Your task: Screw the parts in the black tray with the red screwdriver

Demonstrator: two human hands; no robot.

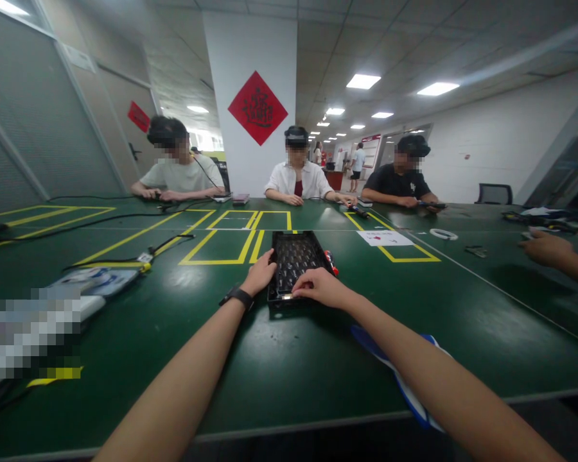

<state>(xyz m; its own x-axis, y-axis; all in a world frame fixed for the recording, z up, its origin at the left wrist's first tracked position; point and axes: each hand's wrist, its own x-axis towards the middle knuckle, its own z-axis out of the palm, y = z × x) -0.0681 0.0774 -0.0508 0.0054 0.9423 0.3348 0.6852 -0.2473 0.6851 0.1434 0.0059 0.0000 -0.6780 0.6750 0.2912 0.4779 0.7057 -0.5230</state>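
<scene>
A black rectangular tray (271, 289) lies on the green table in front of me, its inside filled with small dark and shiny pieces in a regular pattern. My left hand (260, 271) grips the tray's left wall, fingers closed over the rim. Over the near end of the tray, my right hand (320, 287) is closed in a pinch. Right beside those fingertips shows a small pale piece (288, 296); whether they hold it or something else, I cannot tell. A red object (331, 262) sits against the tray's right side, partly hidden.
Yellow tape outlines mark the green table (183, 346). A blue-and-white item (414, 398) lies under my right forearm. Cables and a flat pouch (101, 280) are at left. A paper sheet (385, 238) and white ring (444, 235) lie right. Three people sit opposite; another person's hand (549, 248) reaches in.
</scene>
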